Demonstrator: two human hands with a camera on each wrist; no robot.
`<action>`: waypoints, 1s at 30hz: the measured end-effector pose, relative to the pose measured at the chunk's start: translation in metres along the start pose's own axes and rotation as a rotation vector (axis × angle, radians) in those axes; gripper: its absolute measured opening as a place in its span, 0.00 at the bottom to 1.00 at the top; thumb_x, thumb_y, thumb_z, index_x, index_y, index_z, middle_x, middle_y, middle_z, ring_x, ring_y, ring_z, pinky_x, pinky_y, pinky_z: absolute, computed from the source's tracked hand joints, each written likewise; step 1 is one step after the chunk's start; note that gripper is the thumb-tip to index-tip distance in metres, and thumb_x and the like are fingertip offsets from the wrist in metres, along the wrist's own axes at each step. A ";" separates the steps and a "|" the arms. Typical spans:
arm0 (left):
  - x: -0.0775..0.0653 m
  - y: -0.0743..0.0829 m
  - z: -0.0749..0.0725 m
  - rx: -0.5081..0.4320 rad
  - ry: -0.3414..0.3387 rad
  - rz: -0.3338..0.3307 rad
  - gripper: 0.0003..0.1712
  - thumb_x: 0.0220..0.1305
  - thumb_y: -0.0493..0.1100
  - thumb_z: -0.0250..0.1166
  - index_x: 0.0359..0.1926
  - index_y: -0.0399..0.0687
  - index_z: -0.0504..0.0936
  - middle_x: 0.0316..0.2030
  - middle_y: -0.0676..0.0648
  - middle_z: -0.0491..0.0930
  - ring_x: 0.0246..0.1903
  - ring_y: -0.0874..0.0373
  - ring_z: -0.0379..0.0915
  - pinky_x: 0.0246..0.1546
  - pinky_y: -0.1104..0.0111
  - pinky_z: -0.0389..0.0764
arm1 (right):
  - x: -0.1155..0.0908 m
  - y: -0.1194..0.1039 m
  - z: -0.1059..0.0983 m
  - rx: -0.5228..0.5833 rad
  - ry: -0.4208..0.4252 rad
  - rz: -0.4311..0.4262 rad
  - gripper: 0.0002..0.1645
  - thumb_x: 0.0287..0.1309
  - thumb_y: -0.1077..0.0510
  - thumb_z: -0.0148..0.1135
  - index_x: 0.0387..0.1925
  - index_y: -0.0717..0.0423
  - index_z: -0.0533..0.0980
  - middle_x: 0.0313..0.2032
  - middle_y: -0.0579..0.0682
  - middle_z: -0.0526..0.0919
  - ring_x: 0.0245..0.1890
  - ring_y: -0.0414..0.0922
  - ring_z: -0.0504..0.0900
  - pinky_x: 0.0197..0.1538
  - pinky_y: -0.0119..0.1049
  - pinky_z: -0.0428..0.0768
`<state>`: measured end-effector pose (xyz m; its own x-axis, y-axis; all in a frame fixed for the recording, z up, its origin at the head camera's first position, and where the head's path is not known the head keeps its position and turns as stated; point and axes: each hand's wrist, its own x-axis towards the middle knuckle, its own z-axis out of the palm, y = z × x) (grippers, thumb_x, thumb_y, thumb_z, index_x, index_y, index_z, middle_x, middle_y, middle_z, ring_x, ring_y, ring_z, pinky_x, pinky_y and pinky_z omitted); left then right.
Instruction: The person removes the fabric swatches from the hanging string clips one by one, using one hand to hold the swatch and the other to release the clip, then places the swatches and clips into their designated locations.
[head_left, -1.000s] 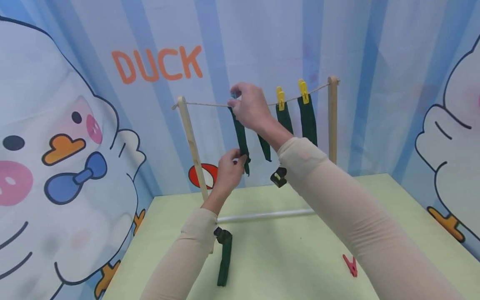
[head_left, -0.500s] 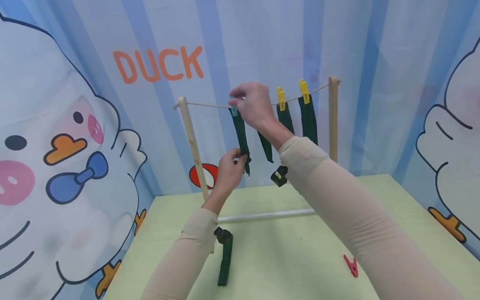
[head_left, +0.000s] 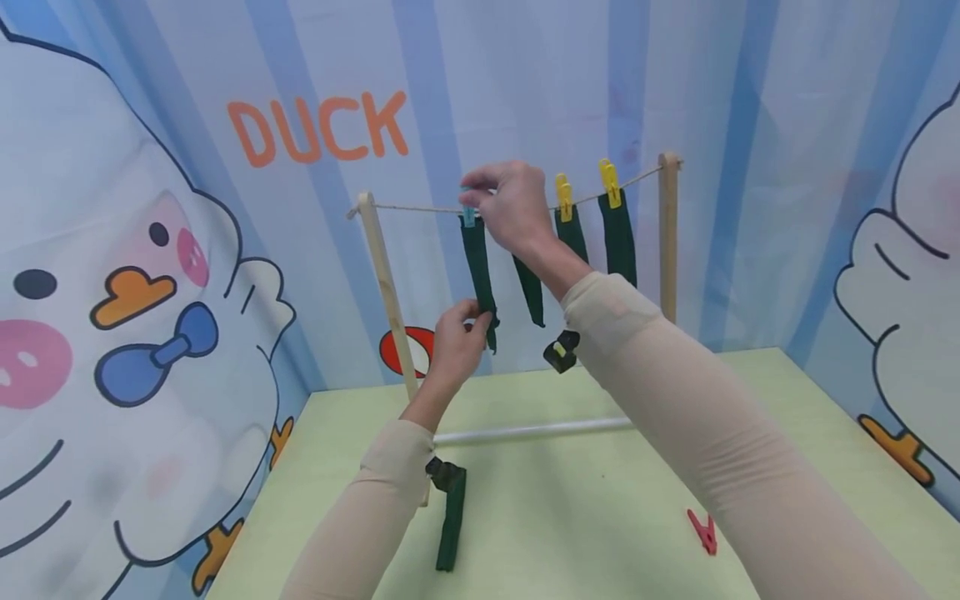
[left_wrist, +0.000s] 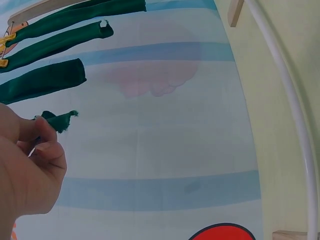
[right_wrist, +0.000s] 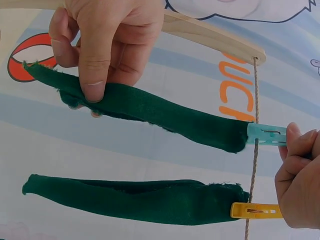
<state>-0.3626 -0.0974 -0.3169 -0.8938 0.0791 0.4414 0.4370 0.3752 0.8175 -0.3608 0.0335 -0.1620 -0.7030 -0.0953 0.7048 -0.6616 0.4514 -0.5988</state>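
My right hand (head_left: 513, 204) pinches the upper end of a light blue clothespin (right_wrist: 262, 133). The clothespin's lower end sits over the rope (right_wrist: 256, 95) and the top of a dark green cloth strip (right_wrist: 150, 107). Lower on that strip, my left hand (head_left: 459, 337) pinches the cloth between thumb and fingers, leaving a frayed tip (left_wrist: 62, 121) sticking out. Beside it hang several similar green strips (head_left: 617, 242), partly hidden by my right arm. Yellow clothespins (head_left: 610, 183) hold strips to the rope; one yellow clothespin (right_wrist: 255, 210) is right beside my right hand.
The rope runs between a left wooden post (head_left: 384, 287) and a right wooden post (head_left: 667, 242), with a white bar (head_left: 532, 432) low between them. On the green table (head_left: 570, 508) lie another green strip (head_left: 452, 525) and a red clothespin (head_left: 703, 532). A printed curtain (head_left: 322, 275) stands behind.
My right fingers have shifted up and slightly right, so more of the light blue clothespin shows on the rope and strip. My left hand stays on the strip's lower part.
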 end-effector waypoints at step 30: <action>-0.013 -0.012 -0.004 -0.042 0.002 -0.020 0.07 0.74 0.38 0.58 0.41 0.38 0.79 0.35 0.42 0.77 0.22 0.55 0.71 0.26 0.67 0.74 | -0.006 -0.010 -0.005 0.029 0.100 -0.057 0.13 0.63 0.58 0.68 0.47 0.58 0.86 0.46 0.51 0.88 0.50 0.40 0.84 0.51 0.33 0.79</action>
<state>-0.3556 -0.1061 -0.3309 -0.9021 0.0700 0.4258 0.4231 0.3378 0.8408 -0.3485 0.0341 -0.1585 -0.6352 -0.0307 0.7717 -0.7083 0.4216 -0.5662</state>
